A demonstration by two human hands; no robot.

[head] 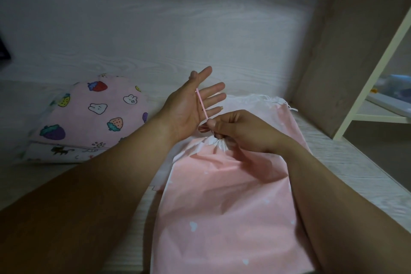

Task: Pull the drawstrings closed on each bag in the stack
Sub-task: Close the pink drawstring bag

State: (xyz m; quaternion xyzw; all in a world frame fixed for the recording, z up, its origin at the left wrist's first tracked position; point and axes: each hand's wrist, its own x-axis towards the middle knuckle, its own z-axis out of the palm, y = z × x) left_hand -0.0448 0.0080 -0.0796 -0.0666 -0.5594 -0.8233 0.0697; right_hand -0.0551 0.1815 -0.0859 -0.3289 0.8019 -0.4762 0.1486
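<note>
A pink drawstring bag (222, 196) with small white hearts lies on the table in front of me, its neck gathered tight. My right hand (240, 131) grips that bunched neck (219, 141) with curled fingers. A thin pink drawstring (202, 104) runs taut from there up across my left palm. My left hand (195, 102) is held above the bag with its fingers straight, and the thumb pinches the string's upper end against the side of the hand. More pink and white bags (278, 113) lie under and behind the front one.
At the left lies a pink bag printed with strawberries and bunnies (93, 113), on top of a white bag with a cat print (62, 151). A wooden side panel (333, 51) and a cream shelf frame (378, 104) stand on the right. The pale wood-grain table (355, 162) meets a wall behind.
</note>
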